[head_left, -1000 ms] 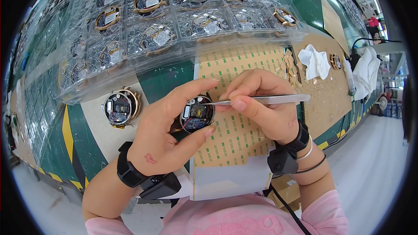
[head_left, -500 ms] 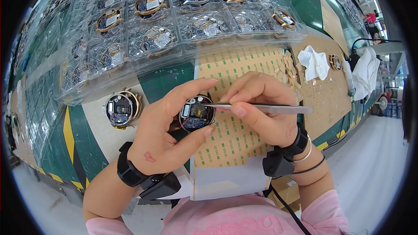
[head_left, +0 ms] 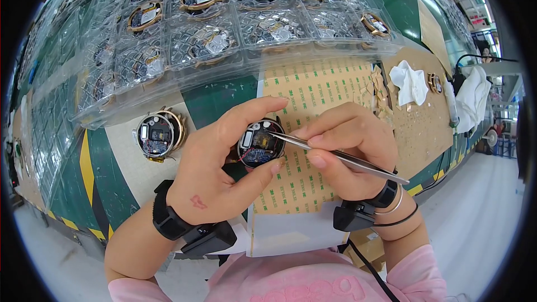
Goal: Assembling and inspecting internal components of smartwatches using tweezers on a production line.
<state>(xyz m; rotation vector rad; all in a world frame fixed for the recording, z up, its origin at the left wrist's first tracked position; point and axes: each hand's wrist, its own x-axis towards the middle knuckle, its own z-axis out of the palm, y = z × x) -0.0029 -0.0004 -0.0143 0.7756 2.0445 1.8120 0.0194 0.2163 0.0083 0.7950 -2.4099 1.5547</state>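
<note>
Between its thumb and fingers, my left hand (head_left: 218, 162) holds a round watch body (head_left: 259, 146), its circuit board, small white parts and a thin red wire exposed. My right hand (head_left: 352, 148) grips metal tweezers (head_left: 358, 162). Their tip meets the upper right part of the watch body's inside. Under both hands lies a tan adhesive sheet (head_left: 296, 190) with green print, over a white backing sheet. To the left of my left hand, another open watch body (head_left: 156, 136) with a gold-coloured case sits on a pale mat.
Clear plastic trays (head_left: 268, 50) full of watch cases span the far side of the green bench. At right, a brown board (head_left: 419, 128) carries a crumpled white tissue (head_left: 409, 83), tan paper scraps (head_left: 377, 95) and a gold watch case (head_left: 434, 83). A white cloth (head_left: 471, 95) hangs beyond.
My right hand has tilted the tweezers more steeply, their back end moving down and right. The tip stays at the upper right of the watch body, which my left hand still holds.
</note>
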